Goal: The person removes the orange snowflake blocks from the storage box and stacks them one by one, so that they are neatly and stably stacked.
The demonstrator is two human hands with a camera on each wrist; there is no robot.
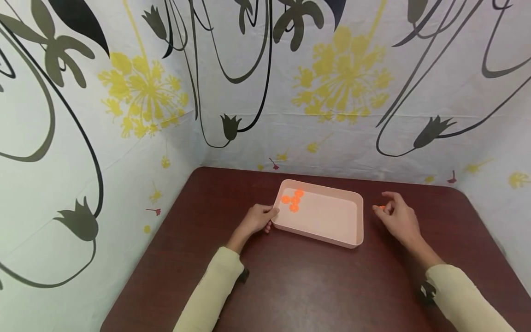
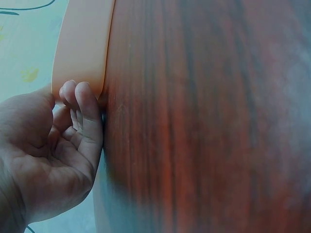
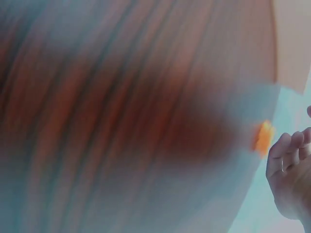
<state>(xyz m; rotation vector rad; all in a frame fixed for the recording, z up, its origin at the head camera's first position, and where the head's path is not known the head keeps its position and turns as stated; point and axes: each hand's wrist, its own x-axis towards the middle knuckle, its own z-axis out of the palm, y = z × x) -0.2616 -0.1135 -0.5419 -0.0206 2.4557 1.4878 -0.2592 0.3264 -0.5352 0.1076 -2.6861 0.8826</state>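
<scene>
A shallow peach-pink tray (image 1: 327,216) lies on the table. Several small orange discs (image 1: 294,201) are clustered at its left end. My left hand (image 1: 256,218) grips the tray's near left corner, thumb over the rim and fingers beneath; the left wrist view shows the fingers at the tray's end wall (image 2: 80,53). To the right of the tray, my right hand (image 1: 400,219) hovers over the table with thumb and forefinger apart. An orange piece (image 3: 263,138) lies just off its fingertips in the right wrist view; the head view shows it partly hidden by the hand.
The dark reddish-brown wooden table (image 1: 290,286) has rounded far corners. Behind it and along the left hangs a white cloth (image 1: 257,92) with grey, black and yellow flower prints. Dark devices (image 1: 428,291) are worn at both wrists beneath pale sleeves.
</scene>
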